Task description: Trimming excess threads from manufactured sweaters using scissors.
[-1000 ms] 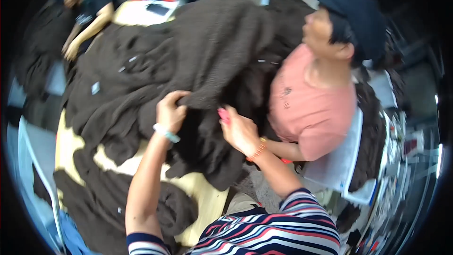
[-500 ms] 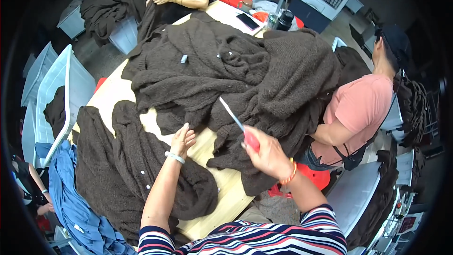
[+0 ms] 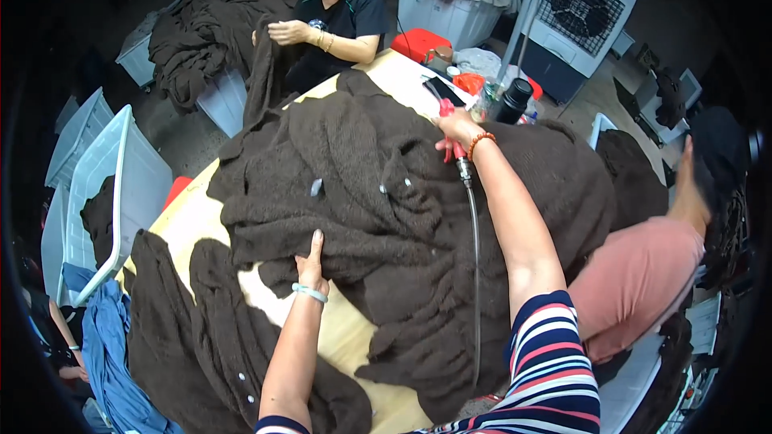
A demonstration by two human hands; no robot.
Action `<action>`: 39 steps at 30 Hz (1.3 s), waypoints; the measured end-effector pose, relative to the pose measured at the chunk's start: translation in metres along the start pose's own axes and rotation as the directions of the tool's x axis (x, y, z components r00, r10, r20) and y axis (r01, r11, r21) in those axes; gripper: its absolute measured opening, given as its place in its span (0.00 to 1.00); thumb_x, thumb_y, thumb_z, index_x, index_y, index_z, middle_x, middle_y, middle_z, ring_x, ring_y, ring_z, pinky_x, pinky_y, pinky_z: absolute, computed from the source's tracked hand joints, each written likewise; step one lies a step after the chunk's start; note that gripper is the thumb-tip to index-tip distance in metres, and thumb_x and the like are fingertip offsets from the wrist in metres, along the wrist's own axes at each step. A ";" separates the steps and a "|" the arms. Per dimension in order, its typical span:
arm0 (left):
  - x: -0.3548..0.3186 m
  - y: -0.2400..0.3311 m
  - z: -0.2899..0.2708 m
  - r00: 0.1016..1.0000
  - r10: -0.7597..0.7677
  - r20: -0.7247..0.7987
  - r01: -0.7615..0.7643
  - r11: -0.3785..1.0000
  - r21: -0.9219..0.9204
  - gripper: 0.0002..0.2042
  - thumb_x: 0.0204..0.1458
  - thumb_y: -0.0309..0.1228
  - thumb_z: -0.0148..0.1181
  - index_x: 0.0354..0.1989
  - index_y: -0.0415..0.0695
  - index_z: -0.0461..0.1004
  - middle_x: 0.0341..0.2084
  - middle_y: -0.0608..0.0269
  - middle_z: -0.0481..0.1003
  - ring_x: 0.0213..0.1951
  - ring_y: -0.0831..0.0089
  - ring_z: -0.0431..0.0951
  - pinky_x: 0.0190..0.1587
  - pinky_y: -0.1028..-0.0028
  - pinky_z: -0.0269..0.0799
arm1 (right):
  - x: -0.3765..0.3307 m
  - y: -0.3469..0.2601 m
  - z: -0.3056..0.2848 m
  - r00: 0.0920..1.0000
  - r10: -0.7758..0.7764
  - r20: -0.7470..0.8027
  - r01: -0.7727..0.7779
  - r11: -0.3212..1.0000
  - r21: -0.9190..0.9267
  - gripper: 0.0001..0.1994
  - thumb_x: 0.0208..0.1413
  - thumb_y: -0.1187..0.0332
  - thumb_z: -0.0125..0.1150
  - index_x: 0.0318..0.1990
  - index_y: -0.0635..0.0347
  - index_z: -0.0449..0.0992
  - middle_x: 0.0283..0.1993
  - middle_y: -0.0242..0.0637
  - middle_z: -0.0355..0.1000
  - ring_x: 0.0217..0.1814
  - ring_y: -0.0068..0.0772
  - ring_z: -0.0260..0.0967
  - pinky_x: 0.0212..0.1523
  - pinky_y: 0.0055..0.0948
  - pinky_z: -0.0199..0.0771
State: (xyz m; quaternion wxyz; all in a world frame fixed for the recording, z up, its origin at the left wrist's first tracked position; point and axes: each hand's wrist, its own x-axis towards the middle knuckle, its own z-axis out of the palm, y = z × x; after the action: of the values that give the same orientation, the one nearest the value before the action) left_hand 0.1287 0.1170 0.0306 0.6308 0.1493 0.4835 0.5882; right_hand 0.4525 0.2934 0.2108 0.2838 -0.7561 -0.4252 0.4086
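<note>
Brown knitwear (image 3: 338, 141) lies beside the left hand (image 3: 312, 265); its grip I cannot tell. Right hand (image 3: 462, 124) encloses a red air gun (image 3: 459, 150): handling step, I think, next needing slack hose (image 3: 475, 257).

No words or numbers are showing readably. A white label (image 3: 316, 187) is sitting on the brown knit pile (image 3: 346, 141) over the middle of the tabletop (image 3: 197, 209), its face too small for reading. Two smaller white flecks (image 3: 383, 189) are also showing there. On the brown garment (image 3: 177, 337) at the tabletop's near left, white dots (image 3: 241, 376) are appearing. Beyond the tabletop's far edge, a dark shirt (image 3: 362, 20) is bearing an illegible pale mark (image 3: 317, 25).
</note>
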 end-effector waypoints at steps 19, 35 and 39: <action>0.024 0.016 -0.106 0.973 0.000 0.229 0.030 0.991 -0.128 0.30 0.62 0.51 0.47 0.66 0.44 0.60 0.64 0.60 0.64 0.62 0.57 0.64 0.66 0.60 0.58 | -0.025 0.033 0.224 0.607 -0.206 0.768 0.294 0.956 0.025 0.14 0.58 0.73 0.52 0.48 0.72 0.74 0.48 0.52 0.74 0.46 0.39 0.73 0.45 0.40 0.74; -0.065 0.094 -0.181 0.944 0.024 0.328 0.064 0.965 -0.255 0.29 0.65 0.48 0.42 0.69 0.43 0.54 0.67 0.61 0.58 0.65 0.60 0.59 0.69 0.62 0.52 | -0.118 0.001 0.186 0.607 -0.165 0.777 0.115 0.986 0.120 0.26 0.55 0.68 0.60 0.61 0.64 0.62 0.30 0.42 0.75 0.23 0.29 0.77 0.18 0.26 0.76; -0.063 0.088 -0.179 0.970 0.029 0.241 0.059 0.935 -0.349 0.31 0.62 0.50 0.48 0.69 0.45 0.55 0.67 0.61 0.58 0.65 0.58 0.60 0.68 0.58 0.54 | -0.052 0.005 0.122 0.946 -0.109 0.306 0.143 0.985 -0.093 0.28 0.56 0.69 0.56 0.64 0.63 0.59 0.32 0.44 0.75 0.21 0.31 0.76 0.22 0.25 0.77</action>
State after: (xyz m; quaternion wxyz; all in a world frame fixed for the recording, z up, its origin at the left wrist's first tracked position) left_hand -0.0545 0.0160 0.0373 0.7061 0.1003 0.2903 0.6380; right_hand 0.3342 0.2554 0.1648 0.1981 -0.6717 -0.5333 0.4745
